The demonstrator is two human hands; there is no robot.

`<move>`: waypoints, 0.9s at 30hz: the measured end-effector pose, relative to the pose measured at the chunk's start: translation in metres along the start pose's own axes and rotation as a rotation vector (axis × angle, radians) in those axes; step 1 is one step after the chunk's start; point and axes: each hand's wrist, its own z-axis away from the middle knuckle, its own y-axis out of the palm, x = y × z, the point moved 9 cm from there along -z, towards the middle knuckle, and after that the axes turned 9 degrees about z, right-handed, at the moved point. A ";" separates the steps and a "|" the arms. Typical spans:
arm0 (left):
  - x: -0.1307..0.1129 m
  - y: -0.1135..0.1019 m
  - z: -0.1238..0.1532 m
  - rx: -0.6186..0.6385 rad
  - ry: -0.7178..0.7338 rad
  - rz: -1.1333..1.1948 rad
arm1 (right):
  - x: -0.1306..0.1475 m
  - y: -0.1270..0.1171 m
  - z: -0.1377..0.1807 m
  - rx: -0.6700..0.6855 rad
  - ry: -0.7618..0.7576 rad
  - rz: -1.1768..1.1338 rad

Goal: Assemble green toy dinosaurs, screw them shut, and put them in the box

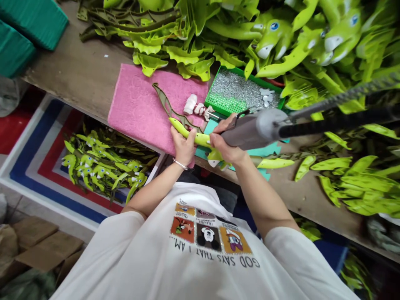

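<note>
Left hand: the left hand (183, 146) grips a lime-green toy-dinosaur piece (204, 140), thumb on top, fingers curled around its side; a bracelet (180, 163) circles the wrist.
Right hand: the right hand (229, 146) is closed around the front end of a grey power screwdriver (250, 130); its tip is hidden, so contact with the piece cannot be told.
Toy piece: at the front of the desk (79, 85), slanting from over the pink towel (134, 102) to below the right hand, with a white patch near its lower end.
Pink towel: folded flat on the desk; an olive plastic strip (165, 101) lies across it, and a hand screwdriver (199, 109) with a wrapped handle lies at its right side.
Screw basket: a green basket (223, 102) holding silver screws (239, 85) and a few white bits, just behind the hands.
Teal mat: a teal foam mat (270, 150), partly covered by the hands and the grey tool.
Green heaps: more toy parts (187, 54) piled along the back of the desk and at the right.
Striped bin: a white-rimmed bin (26, 164) at lower left, with blue and red bands, holding toy dinosaurs (100, 160).
</note>
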 end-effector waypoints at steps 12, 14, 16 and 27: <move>-0.001 0.004 -0.005 0.062 0.069 0.092 | 0.043 -0.097 0.023 -0.456 -0.158 -0.191; -0.002 0.005 -0.005 0.070 0.067 0.099 | 0.034 -0.100 0.026 -0.484 -0.130 -0.177; -0.001 0.004 -0.006 0.069 0.059 0.091 | 0.026 -0.097 0.027 -0.487 -0.103 -0.159; 0.002 0.002 -0.008 0.089 0.109 -0.007 | 0.001 -0.072 0.009 -0.206 -0.029 -0.152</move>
